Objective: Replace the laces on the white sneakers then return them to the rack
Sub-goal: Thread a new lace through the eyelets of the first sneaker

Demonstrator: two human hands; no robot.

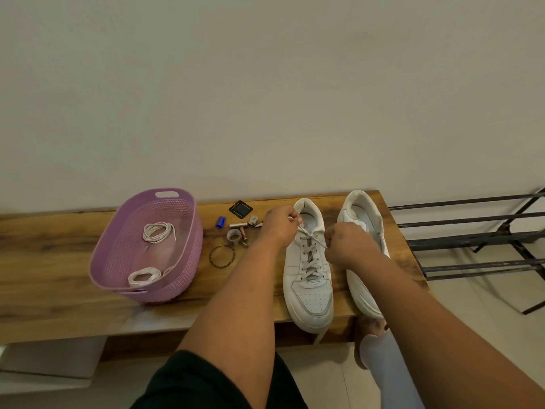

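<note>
While both sneakers sit side by side on the right part of the wooden tabletop (44, 255), toes toward the person, both hands work at the left sneaker (308, 270). Left hand (278, 227): fingers curled, pinching one end of the lace (309, 249) near the collar. Right hand (345, 246): fingers curled, pinching the other lace end, pulled out to the right; this hand lies over the right sneaker (362, 219). Lace remains crossed through the lower eyelets. Purple basket (118, 240) at left on the tabletop holds two coiled white laces, far coil (157, 231) and near coil (146, 276). Between basket and sneakers: small clutter, including a blue cap (220, 222), a black square piece (240, 208) and a twisted bangle (222, 255). Black metal rack (472, 240) stands on the floor just right of the tabletop.
</note>
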